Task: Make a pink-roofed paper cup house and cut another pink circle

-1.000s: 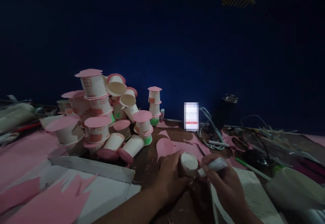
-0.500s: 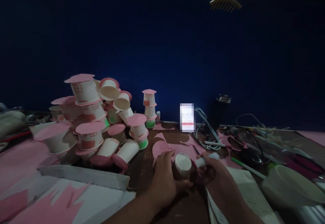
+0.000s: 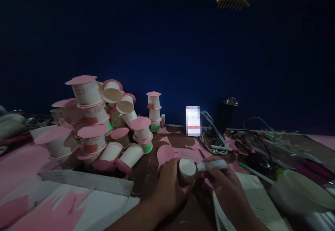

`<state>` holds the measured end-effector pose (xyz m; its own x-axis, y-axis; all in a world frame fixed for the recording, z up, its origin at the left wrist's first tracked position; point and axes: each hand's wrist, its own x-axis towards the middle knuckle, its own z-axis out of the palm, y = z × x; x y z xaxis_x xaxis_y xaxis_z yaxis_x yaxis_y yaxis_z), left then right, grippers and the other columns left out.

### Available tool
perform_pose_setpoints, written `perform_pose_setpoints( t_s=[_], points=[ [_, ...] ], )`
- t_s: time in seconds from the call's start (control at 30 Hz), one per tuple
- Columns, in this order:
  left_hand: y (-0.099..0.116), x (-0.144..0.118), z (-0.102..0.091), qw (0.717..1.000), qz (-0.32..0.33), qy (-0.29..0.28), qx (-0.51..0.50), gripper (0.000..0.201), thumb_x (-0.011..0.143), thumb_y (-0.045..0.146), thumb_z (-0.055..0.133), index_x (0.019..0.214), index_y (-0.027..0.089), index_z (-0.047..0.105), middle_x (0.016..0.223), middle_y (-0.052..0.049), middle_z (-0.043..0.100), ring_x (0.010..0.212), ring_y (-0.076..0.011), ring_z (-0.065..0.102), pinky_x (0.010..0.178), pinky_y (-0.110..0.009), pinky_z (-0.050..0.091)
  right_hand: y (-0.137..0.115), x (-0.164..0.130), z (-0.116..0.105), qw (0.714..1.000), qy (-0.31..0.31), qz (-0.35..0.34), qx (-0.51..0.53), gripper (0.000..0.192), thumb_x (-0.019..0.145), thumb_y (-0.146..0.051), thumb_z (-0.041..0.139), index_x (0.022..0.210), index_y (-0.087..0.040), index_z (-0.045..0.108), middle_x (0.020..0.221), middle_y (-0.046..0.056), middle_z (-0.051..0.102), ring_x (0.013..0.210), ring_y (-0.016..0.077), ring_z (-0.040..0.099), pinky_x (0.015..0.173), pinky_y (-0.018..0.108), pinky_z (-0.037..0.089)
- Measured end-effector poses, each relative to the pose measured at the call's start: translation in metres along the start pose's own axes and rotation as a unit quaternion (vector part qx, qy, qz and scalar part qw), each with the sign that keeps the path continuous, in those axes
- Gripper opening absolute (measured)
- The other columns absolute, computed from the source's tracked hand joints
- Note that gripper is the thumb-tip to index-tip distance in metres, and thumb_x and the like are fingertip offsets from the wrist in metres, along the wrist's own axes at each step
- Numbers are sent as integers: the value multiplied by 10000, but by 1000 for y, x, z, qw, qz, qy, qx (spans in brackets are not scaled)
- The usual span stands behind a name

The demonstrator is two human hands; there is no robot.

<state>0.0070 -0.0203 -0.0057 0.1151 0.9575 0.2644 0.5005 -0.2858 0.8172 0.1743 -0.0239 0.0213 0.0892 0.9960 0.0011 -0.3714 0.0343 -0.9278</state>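
We're at the lower centre of the frame, where the left hand point(image 3: 169, 185) has its grip curled around a small paper cup point(image 3: 187, 170), pale round end facing up, above the dark surface point(image 3: 146, 178). Just right of it, the right hand point(image 3: 222, 180) has its grip closed on a slim white tube point(image 3: 214, 164), one end pointed at the cup's side; whether the two touch, we can't tell from here. Here's our worry: that thin cup wall could dent if the left hand squeezes too hard, or the cup could twist if the tube presses against a loose hold. The dim light could also make a clean contact easy to misjudge. Close behind, at centre, a pink disc point(image 3: 164, 154) lies among pink paper scraps point(image 3: 190, 153), and a sleeve or knuckle could snag or crease those. Over at centre left we have a heap of decorated cups point(image 3: 91, 96), several tipped on their sides and leaning together, so a bump from the left elbow could, we reckon, set it sliding. Lower right, a wide pale cup point(image 3: 298, 192) sits near the right forearm, easily nudged.
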Motion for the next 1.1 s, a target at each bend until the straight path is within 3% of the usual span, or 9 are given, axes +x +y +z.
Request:
perform_pose_setpoints(
  t_s=[0.2, 0.33, 0.53, 0.77, 0.9, 1.1],
  points=[
    [2, 0, -2, 1000, -4, -11, -13, 519, 652, 380, 754, 1110, 227, 565, 1093, -62, 613, 995, -264, 539, 872, -387, 422, 3, -5, -1, 989, -4, -23, -143, 316, 714, -438, 751, 900, -221, 615, 689, -10, 651, 621, 167, 590, 533, 243, 478],
    [0, 2, 0, 999, -32, -14, -36, 521, 606, 325, 782, 1081, 244, 583, 1071, -37, 622, 989, -256, 540, 845, -370, 428, -3, -10, 6, 975, 4, -65, -212, 284, 717, -439, 728, 869, -225, 620, 732, 1, 657, 639, 183, 602, 552, 259, 494],
    [-1, 2, 1, 999, -24, -4, -34, 506, 600, 238, 765, 1074, 261, 591, 1065, -18, 631, 983, -244, 542, 844, -358, 422, -8, -14, 13, 959, 6, -99, -265, 197, 737, -389, 678, 835, -227, 621, 738, 6, 643, 626, 187, 601, 548, 266, 491],
    [3, 1, -1, 999, -15, -9, -26, 508, 601, 253, 777, 1074, 261, 592, 1072, -20, 635, 976, -247, 540, 845, -363, 419, -3, -10, 5, 957, 19, -100, -271, 172, 730, -369, 665, 808, -230, 601, 700, -4, 620, 607, 190, 593, 533, 273, 495],
    [0, 1, -1, 999, -26, -13, -21, 531, 592, 275, 790, 1085, 259, 591, 1082, -27, 633, 977, -255, 540, 853, -376, 417, -1, -7, -3, 958, -6, -86, -273, 210, 759, -406, 664, 781, -223, 564, 620, -32, 563, 547, 154, 538, 488, 239, 463],
    [0, 2, -3, 999, 6, -21, -34, 507, 613, 348, 797, 1077, 260, 611, 1057, -27, 641, 954, -243, 553, 844, -357, 427, -7, -7, 2, 972, 28, -87, -217, 274, 750, -447, 699, 825, -213, 579, 613, -36, 575, 540, 133, 543, 475, 206, 466]
  ],
)
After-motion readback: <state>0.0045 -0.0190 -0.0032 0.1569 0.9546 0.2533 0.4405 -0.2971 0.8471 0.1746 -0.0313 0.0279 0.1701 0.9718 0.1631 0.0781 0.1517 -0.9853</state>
